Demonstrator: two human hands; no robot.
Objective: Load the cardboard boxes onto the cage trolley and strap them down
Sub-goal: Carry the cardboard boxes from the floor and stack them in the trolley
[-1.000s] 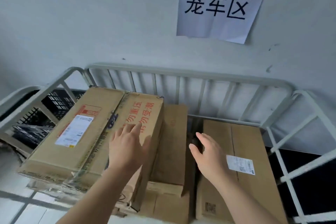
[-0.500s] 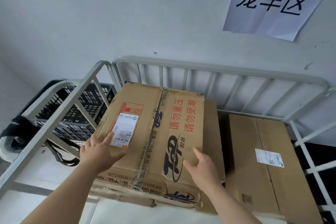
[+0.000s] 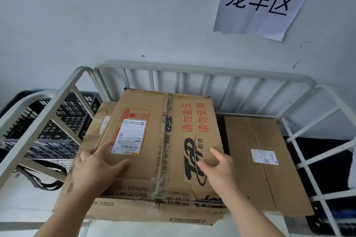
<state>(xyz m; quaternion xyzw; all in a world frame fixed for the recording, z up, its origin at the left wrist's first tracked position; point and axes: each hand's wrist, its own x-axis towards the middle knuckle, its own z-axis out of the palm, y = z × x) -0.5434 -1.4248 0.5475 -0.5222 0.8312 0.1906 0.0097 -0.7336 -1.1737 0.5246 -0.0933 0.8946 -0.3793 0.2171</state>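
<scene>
1. Pale grey wall (image 3: 96,15) fills the background, directly behind the load.
2. White tubular cage trolley (image 3: 202,68), with a barred back rail and open side rails at left and right, carries three cardboard boxes.
3. Uppermost printed box (image 3: 150,102) occupies the left half of the trolley, its far edge near the back rail. Clear tape runs down its centre seam, and red characters and a dark blue logo mark its right half.
4. Beneath it, the lower box (image 3: 134,211) supports the printed box and projects beyond it toward the trolley's left and near edges.
5. Unprinted plain box (image 3: 260,188) lies lower on the right half of the trolley, just beside the stack and near the right side rail.
6. Stacked black crates (image 3: 57,121) stand outside the trolley, beyond its left side rail.
7. White paper sign (image 3: 258,4) with three black characters hangs on the wall above the trolley's right rear corner.
8. Person's left hand (image 3: 96,167) lies open and palm down on the near left part of the printed box's top, index fingertip at the lower-left corner of its label.
9. Person's right hand (image 3: 217,171) is open over the logo at the near right of the same top, fingers nearly straight and thumb apart. Contact cannot be told.
10. White shipping label (image 3: 129,136) sits on the printed box's left half.
11. Smaller white sticker (image 3: 264,157) sits on the plain box's top, toward its right edge.
</scene>
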